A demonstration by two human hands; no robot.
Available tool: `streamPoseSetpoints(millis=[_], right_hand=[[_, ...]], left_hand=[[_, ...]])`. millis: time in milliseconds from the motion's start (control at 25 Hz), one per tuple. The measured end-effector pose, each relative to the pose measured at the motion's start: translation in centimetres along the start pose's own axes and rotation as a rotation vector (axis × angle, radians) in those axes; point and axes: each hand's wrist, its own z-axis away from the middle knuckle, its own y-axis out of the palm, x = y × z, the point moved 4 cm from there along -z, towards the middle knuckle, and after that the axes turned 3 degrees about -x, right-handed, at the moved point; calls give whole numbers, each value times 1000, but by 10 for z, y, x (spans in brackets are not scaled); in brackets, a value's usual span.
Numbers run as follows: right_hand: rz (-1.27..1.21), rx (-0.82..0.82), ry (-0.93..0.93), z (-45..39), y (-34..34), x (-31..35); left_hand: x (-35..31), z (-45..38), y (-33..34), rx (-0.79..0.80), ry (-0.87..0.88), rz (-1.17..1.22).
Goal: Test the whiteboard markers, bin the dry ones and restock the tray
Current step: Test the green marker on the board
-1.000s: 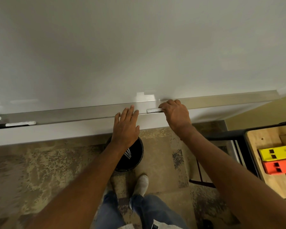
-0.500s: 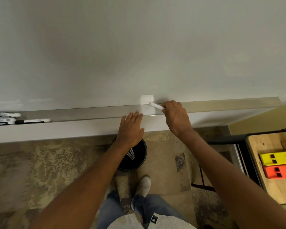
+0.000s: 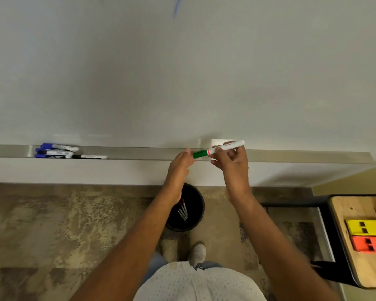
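Note:
A white marker with a green cap (image 3: 220,149) is held level in front of the metal whiteboard tray (image 3: 139,153). My right hand (image 3: 231,164) grips its white barrel. My left hand (image 3: 180,165) pinches the green cap end. Three blue-capped markers (image 3: 52,152) and one black-capped marker (image 3: 89,157) lie at the tray's left. On the floor below my hands stands a black bin (image 3: 188,208) with several markers inside. A faint blue stroke (image 3: 176,7) marks the whiteboard near the top.
A wooden-topped black cart (image 3: 356,242) stands at the right with a yellow box (image 3: 366,227) and an orange box (image 3: 369,243) on it. Patterned carpet (image 3: 52,224) covers the floor. My shoes (image 3: 195,252) are right behind the bin.
My right hand lifted the marker off the tray and turned it level. My left hand rose from the tray edge and took hold of the green cap. The view tilted up.

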Motion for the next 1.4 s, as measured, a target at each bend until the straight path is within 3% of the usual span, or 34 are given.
streamPoseSetpoints(millis=[200,400,640,840,1120,1400], right_hand=[[-292,165,154,35,40,18],[-167,251,134,73,75,21],[163,396,-94,99,121,36],[237,507,-266,115,160,59],[275,494,-327,144,198,60],[262,471,-328,159,231,54]], left_hand=[[-44,28,-29,31,105,276],[-85,50,-63,42,199,504],[-122,66,-100,1,312,304],[-144,85,-120,54,407,207],[-165,100,-137,121,401,260],[-172,98,-165,-13,438,290]])
